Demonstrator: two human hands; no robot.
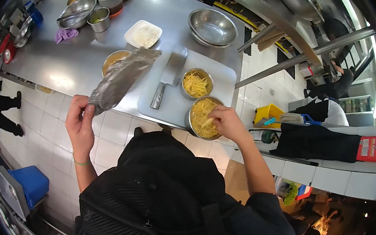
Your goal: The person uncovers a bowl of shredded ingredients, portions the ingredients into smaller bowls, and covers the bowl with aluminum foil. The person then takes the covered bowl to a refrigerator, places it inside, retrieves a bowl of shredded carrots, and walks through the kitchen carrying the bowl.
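Note:
My left hand (82, 118) pinches one end of a crumpled sheet of aluminium foil (121, 79), held tilted above the table's front edge. Under the foil, a bowl with orange-yellow contents (113, 60) is partly hidden. My right hand (228, 122) has its fingers in a metal bowl of thin yellow shreds (204, 117), closed on some of them. Just behind it stands a second metal bowl of similar shreds (196, 84). A cleaver (171, 73) lies flat on the white cutting board (222, 68), left of the bowls.
A white dish of pale shreds (143, 35) and stacked steel bowls (212, 27) stand farther back on the steel table (78, 77). Several containers and a purple cloth (66, 35) sit at the back left. A metal rail (288, 66) slants along the right; people stand beyond.

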